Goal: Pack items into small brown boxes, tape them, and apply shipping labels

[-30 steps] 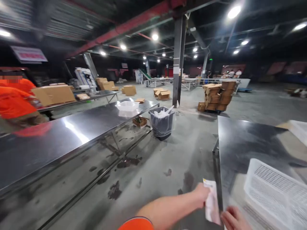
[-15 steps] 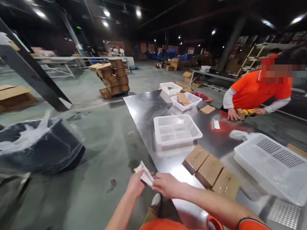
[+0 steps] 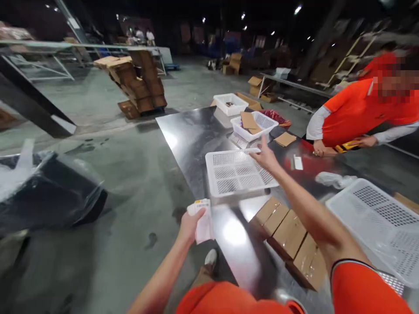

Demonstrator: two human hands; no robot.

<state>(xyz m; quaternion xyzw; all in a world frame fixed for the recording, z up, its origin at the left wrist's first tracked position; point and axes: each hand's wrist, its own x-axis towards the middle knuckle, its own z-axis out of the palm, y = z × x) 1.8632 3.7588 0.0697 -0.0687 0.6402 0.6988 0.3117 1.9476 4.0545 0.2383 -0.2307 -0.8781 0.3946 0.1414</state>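
Note:
My left hand (image 3: 191, 224) grips a white printed paper slip (image 3: 204, 226) with a small yellow mark, thumb on top, beside the metal table's edge. Stretched forward, my right hand (image 3: 266, 158) has its fingers apart and holds nothing that I can see. It overlaps the far right rim of a white plastic basket (image 3: 212, 174); whether it touches the rim I cannot tell. Just beyond its fingers is a second white basket (image 3: 253, 135) with cardboard pieces (image 3: 249, 122) in it. Several brown boxes (image 3: 290, 233) stand in a row under my right forearm.
A third white basket (image 3: 229, 104) stands at the far end of the metal table (image 3: 183, 135). To the right lie flat cardboard (image 3: 284, 139), a small white item (image 3: 297, 162) and a larger basket (image 3: 376, 218). A co-worker (image 3: 356, 117) leans in. A plastic-lined bin (image 3: 55, 192) is left.
My right hand has let go of the paper and moved forward over the near basket. My left hand keeps the slip, now turned more upright. The view has tilted down.

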